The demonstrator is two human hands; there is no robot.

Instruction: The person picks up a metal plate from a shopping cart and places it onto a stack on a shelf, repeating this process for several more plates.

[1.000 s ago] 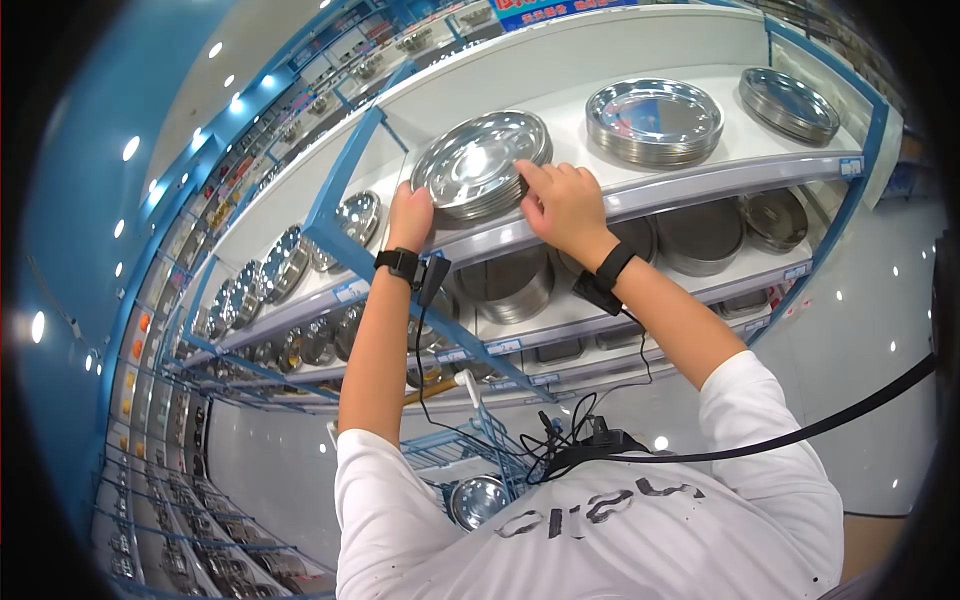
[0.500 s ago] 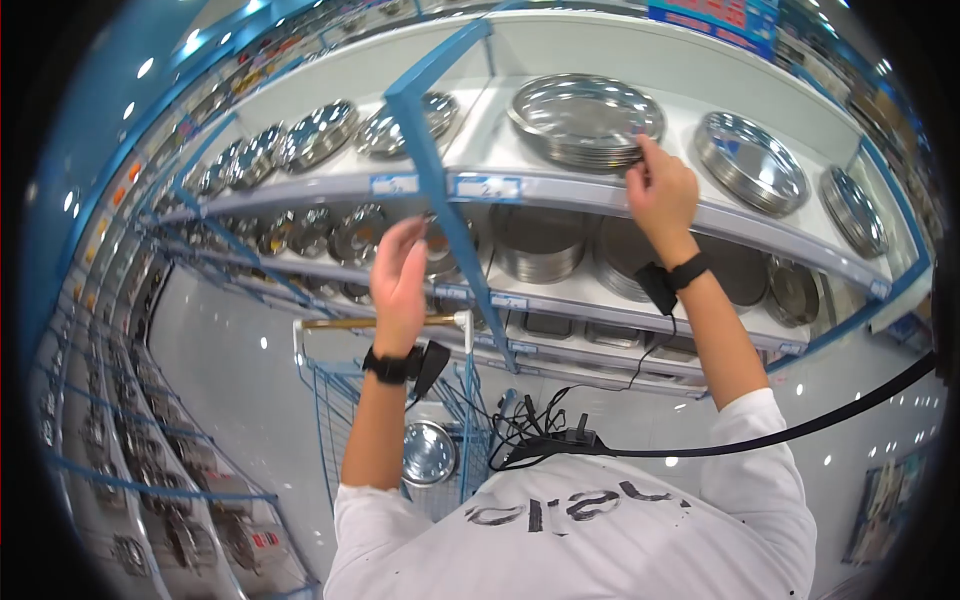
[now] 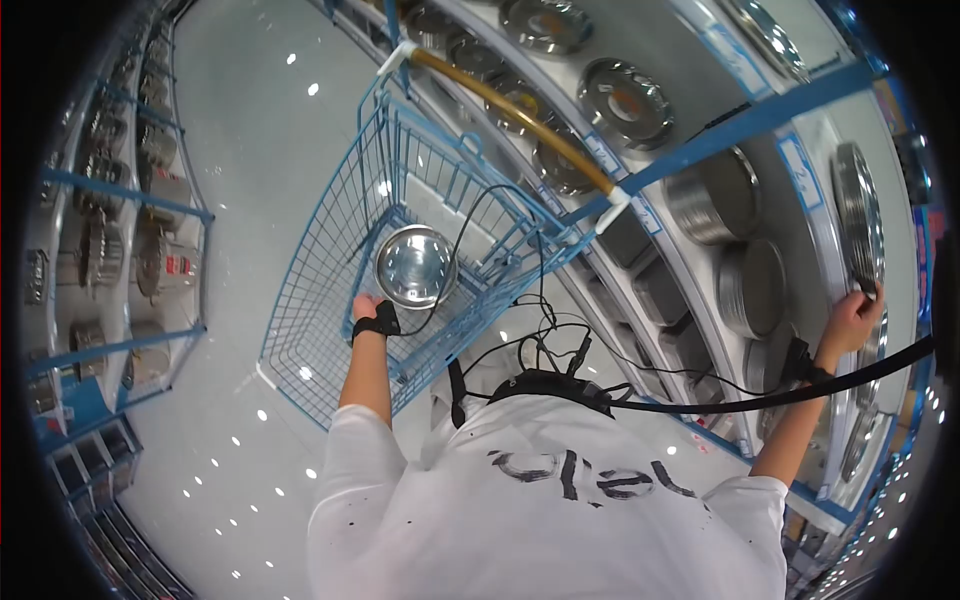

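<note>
White upper shelf (image 3: 826, 240) with a stack of shiny metal plates (image 3: 857, 215), lower shelf (image 3: 703, 325) with stacks of round metal pans (image 3: 752, 288), round metal dishes (image 3: 625, 100) past a blue upright, glossy grey floor (image 3: 250, 450) under a blue wire cart (image 3: 397, 215), metal bowl (image 3: 415, 267) inside the cart.

Round metal dish (image 3: 417, 267), polished, one piece, open face up, lying inside the blue wire cart (image 3: 318, 235), stack of round metal plates (image 3: 858, 215), shiny, rims layered closely, resting on the white shelf (image 3: 822, 190).
</note>
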